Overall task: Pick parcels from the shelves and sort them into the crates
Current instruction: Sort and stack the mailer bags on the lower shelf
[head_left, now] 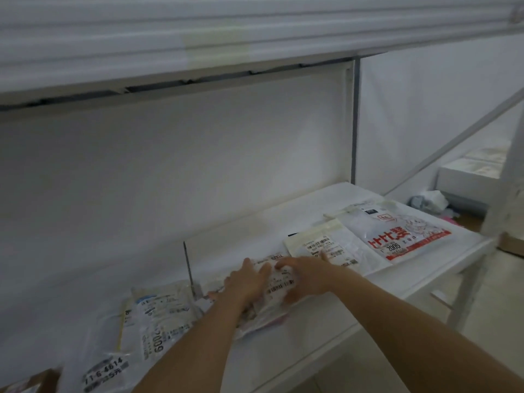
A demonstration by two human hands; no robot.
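Observation:
A small white plastic parcel (pixel 279 282) with a barcode label lies on the white shelf (pixel 326 321) in the middle of the view. My left hand (pixel 246 282) lies on its left part, fingers spread over it. My right hand (pixel 304 275) curls round its right edge, thumb under and fingers on top. The parcel's lower part is hidden under my hands. No crate is in view.
To the right lie a cream parcel (pixel 323 245) and a clear bag with red print (pixel 402 234). Left of a thin metal divider (pixel 188 268) lie several more labelled bags (pixel 158 316). An upper shelf (pixel 198 38) hangs overhead. A white box (pixel 467 171) and a crumpled bag are on the floor at right.

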